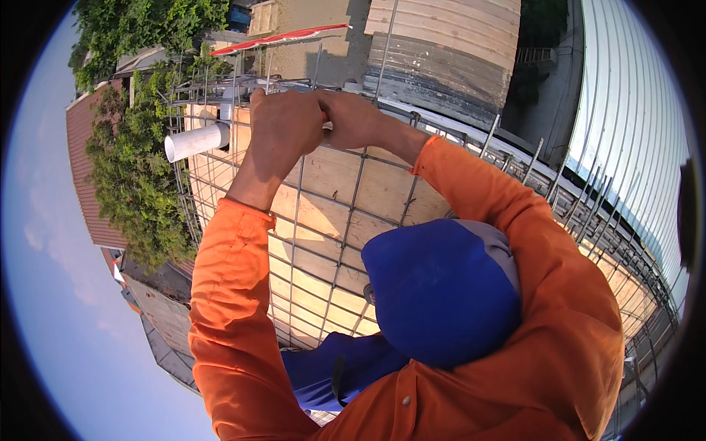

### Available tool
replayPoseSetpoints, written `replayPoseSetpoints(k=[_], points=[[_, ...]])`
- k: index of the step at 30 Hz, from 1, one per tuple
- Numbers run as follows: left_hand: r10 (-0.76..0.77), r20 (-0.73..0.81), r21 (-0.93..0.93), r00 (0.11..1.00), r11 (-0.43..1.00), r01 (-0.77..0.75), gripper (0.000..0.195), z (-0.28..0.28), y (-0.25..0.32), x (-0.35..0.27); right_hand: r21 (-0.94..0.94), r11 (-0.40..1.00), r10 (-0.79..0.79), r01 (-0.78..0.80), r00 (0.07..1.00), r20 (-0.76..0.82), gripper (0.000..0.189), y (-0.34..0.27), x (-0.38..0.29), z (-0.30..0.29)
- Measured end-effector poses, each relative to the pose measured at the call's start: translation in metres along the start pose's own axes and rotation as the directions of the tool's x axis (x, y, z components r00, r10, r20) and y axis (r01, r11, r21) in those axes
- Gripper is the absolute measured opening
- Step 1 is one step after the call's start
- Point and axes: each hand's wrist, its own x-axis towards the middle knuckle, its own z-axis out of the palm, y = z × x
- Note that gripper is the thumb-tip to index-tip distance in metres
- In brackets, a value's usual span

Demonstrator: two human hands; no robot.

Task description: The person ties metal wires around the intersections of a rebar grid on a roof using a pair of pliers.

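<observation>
My left hand (287, 122) and my right hand (353, 118) meet at the top edge of a wall-like mat of steel reinforcing bars (343, 237). The fingers of both are curled and press against each other. A small red piece (325, 117) shows between them; its shape and which hand grips it are hidden. The fingertips of my left hand are out of sight behind its back, over the upper bars. Left of that hand, a white plastic pipe (196, 142) sticks out through the bars. Behind the grid stands a plywood panel (325, 171).
Upright bar ends (532, 160) rise along the top edge at right. Beyond lie stacked boards (441, 66), a corrugated metal roof (618, 99) and a red-and-white strip (281, 38). Blue cloth (441, 292) hangs close below my view. Trees (138, 182) stand at left.
</observation>
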Motion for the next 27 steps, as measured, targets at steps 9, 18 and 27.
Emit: replayPoseSetpoints(k=[9, 18, 27], points=[[-0.13, 0.081, -0.059, 0.988, 0.989, 0.135, 0.025, 0.038, 0.034, -0.031, -0.204, 0.972, -0.061, 0.117, 0.963, 0.261, 0.009, 0.004, -0.014, 0.003], [-0.241, 0.225, -0.297, 0.944, 0.906, 0.302, 0.032, 0.076, 0.024, -0.038, -0.365, 0.897, -0.141, 0.248, 0.945, 0.295, 0.021, 0.003, -0.025, 0.022], [0.088, 0.563, -0.801, 0.821, 0.301, 0.517, 0.019, 0.082, -0.016, -0.021, -0.409, 0.848, -0.369, 0.336, 0.929, -0.001, 0.029, 0.029, -0.027, 0.042]])
